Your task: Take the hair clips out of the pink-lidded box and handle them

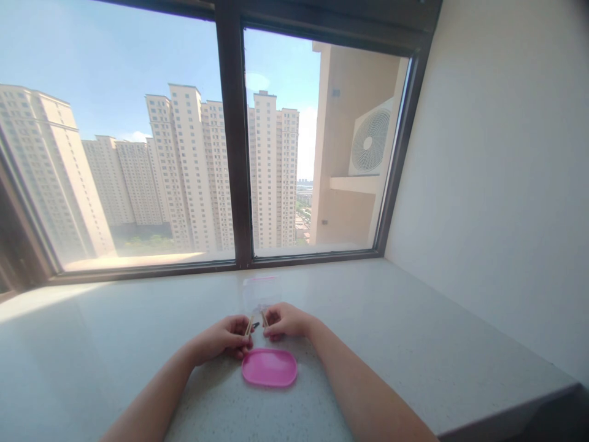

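Note:
My left hand [233, 336] is closed on a small light wooden piece [249, 326], which looks like a clip or tweezers. A similar wooden piece [265, 319] is pinched in my right hand [281, 321], a short way to the right. Between the hands shows a small dark thing [256, 325], too small to name. Just below them a pink oval tray [269, 368] lies on the pale speckled sill. Beyond my hands is a clear plastic bag [261, 291] with a pink strip along its top edge.
The wide sill [368, 319] runs up to a dark-framed window [242, 153]. A white wall [497, 184] borders it on the right. The sill's front edge [510, 410] shows at the lower right.

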The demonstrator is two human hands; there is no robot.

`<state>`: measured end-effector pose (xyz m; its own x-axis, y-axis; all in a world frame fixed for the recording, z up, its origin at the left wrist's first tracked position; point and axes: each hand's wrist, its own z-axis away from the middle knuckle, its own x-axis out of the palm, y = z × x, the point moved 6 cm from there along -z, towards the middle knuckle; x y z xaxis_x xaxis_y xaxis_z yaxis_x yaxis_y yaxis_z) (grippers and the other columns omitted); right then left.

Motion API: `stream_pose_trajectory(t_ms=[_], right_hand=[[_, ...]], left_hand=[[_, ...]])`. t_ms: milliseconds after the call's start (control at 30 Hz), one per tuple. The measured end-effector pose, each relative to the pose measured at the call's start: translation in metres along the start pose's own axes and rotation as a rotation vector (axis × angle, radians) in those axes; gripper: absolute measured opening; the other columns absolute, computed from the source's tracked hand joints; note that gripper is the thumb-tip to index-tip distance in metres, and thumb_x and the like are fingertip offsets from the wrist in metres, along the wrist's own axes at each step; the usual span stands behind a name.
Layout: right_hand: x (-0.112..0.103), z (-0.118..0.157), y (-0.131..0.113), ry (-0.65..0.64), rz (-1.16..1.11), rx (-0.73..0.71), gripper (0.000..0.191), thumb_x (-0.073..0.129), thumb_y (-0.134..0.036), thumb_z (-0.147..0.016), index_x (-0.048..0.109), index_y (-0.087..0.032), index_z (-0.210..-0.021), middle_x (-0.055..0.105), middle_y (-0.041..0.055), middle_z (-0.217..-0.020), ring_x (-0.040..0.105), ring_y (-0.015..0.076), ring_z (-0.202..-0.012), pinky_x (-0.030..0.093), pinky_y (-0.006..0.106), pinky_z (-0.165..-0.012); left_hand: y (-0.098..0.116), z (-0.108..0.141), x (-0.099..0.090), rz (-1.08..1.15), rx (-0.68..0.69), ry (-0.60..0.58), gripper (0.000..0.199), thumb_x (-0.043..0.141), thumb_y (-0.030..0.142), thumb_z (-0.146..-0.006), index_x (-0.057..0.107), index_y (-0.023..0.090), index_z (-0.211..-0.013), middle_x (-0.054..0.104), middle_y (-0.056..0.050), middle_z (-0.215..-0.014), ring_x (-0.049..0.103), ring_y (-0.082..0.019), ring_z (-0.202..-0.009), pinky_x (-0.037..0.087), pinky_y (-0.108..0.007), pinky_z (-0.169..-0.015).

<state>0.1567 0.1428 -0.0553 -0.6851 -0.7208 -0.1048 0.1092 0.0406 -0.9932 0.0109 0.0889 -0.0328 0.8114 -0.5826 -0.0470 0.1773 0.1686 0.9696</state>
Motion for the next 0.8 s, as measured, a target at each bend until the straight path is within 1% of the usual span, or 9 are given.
stream_pose_trajectory(t_ms=[367, 800], right_hand=[[-0.0003, -0.0014, 0.0025, -0.006, -0.017, -0.002, 0.041, 0.083, -0.031, -0.052, 0.060, -0.012, -0.079, 0.062, -0.0001, -0.063, 0.061, 0.0137, -0.057, 0.050, 0.027, -0.057], [-0.0013, -0.0010, 0.0028, 0.006, 0.009, 0.015, 0.041, 0.083, -0.032, -0.053, 0.059, -0.012, -0.079, 0.061, -0.0003, -0.064, 0.060, 0.0134, -0.057, 0.049, 0.026, -0.057]], left_hand=[[-0.0005, -0.0005, 0.0002, 0.007, -0.004, -0.005, 0.039, 0.077, 0.032, -0.064, 0.055, 0.015, -0.090, 0.065, -0.002, -0.078, 0.059, -0.012, -0.066, 0.047, -0.026, -0.064], [-0.0023, -0.0005, -0.0015, -0.003, -0.004, 0.003, 0.036, 0.075, 0.030, -0.065, 0.055, 0.015, -0.091, 0.065, -0.002, -0.079, 0.060, -0.012, -0.065, 0.047, -0.027, -0.065]])
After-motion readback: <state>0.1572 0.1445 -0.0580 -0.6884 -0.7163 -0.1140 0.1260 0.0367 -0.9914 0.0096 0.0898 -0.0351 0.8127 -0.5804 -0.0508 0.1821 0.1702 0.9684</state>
